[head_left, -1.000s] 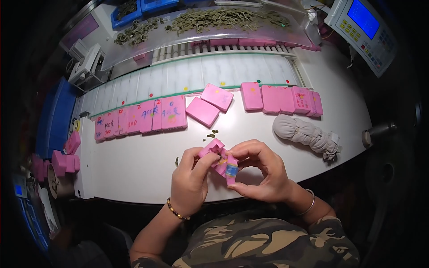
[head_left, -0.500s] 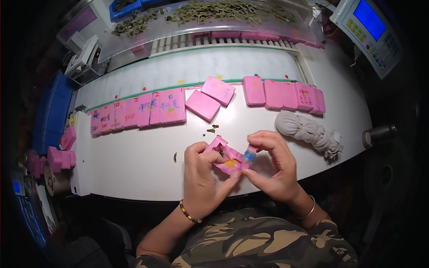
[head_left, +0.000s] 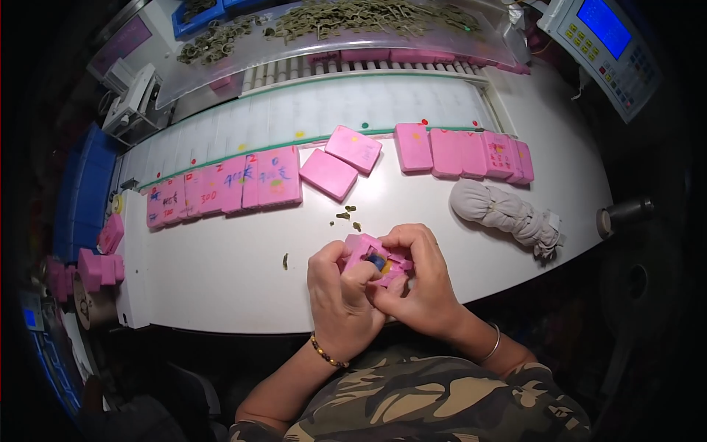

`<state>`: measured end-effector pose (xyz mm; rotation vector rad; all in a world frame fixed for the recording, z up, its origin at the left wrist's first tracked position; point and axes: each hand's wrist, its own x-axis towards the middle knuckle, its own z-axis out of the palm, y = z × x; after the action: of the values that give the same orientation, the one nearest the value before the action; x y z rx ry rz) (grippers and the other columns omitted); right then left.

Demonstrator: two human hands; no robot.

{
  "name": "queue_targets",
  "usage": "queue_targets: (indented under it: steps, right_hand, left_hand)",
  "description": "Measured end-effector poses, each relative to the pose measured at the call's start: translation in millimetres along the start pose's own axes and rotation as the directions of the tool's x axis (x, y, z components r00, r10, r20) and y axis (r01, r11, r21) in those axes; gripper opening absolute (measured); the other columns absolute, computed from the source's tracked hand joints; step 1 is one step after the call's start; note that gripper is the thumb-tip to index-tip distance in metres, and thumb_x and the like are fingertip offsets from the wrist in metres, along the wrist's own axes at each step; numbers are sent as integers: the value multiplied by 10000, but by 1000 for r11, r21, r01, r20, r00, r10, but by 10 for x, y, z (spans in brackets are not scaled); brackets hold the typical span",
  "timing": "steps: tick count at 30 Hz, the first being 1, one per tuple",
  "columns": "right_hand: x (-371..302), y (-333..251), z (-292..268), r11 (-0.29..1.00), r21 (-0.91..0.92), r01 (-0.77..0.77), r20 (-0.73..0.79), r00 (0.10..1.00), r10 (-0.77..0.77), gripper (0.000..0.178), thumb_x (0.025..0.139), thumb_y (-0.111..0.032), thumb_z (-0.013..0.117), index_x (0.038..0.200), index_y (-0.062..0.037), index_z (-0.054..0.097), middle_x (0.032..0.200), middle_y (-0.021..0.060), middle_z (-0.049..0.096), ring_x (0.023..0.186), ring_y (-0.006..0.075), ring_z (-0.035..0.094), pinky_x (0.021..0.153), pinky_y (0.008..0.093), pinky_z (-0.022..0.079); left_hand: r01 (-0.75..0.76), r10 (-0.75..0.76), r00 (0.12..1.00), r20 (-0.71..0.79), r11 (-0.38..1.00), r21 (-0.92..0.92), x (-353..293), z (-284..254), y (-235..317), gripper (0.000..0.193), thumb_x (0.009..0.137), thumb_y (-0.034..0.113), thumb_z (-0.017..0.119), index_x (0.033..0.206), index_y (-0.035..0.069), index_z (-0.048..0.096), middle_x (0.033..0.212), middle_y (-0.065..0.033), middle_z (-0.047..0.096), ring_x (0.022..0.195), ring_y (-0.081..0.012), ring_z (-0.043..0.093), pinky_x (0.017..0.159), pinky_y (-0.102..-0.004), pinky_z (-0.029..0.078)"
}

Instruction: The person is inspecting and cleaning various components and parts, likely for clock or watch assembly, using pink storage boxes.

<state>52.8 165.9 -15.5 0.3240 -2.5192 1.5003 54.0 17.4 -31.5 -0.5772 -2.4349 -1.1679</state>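
Observation:
Close to the table's front edge, both hands grip a pink block with a hollow in its upper side. A blue patch and some yellow show inside that hollow. My left hand is closed around the block's left side, its thumb bent over the opening. My right hand closes on the right side, where smaller pink parts stick up; its fingers partly hide them. Just beyond the hands lie a few small dark green pieces, and another green sliver rests farther left.
Pink blocks with handwriting stand in a row at left, and more pink blocks at right. Two loose pink blocks lie between. A grey cloth bundle is at right. Behind runs a green-edged white belt below a clear tray of green pieces.
My right hand has moved left, bringing its small blue-marked pink piece against the hollow block. The blue now shows within the hollow. Both hands are closer together.

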Motion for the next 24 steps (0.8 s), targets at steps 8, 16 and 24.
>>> queue_targets:
  steps: [8, 16, 24]
  right_hand:
    - [-3, -3, -13, 997, -78, -3, -19, 1000, 1, 525, 665, -105, 781, 1099, -9, 503, 1059, 174, 526, 998, 359, 532, 884, 437, 448]
    - [9, 0, -101, 990, -136, -43, 79, 995, 54, 552, 696, -140, 804, 1140, -9, 502, 1097, 167, 516, 1037, 337, 534, 910, 415, 455]
    - [281, 86, -274, 956, 293, -16, 209, 977, -48, 438, 867, -108, 762, 1248, 16, 584, 1211, 136, 595, 1075, 213, 613, 900, 332, 523]
  left_hand:
    - [-124, 115, 991, 73, 984, 131, -67, 18, 18, 513, 702, 173, 818, 1137, 240, 554, 1193, -145, 452, 1067, -338, 486, 882, -461, 406]
    - [-252, 232, 958, 167, 961, 115, 23, -155, 18, 533, 649, 111, 832, 1137, 224, 651, 1180, -136, 497, 1065, -337, 530, 853, -436, 451]
    - [204, -151, 978, 144, 842, -499, 209, -345, -198, 380, 863, 11, 745, 1190, -33, 557, 1149, -189, 646, 1082, -257, 656, 922, -339, 533]
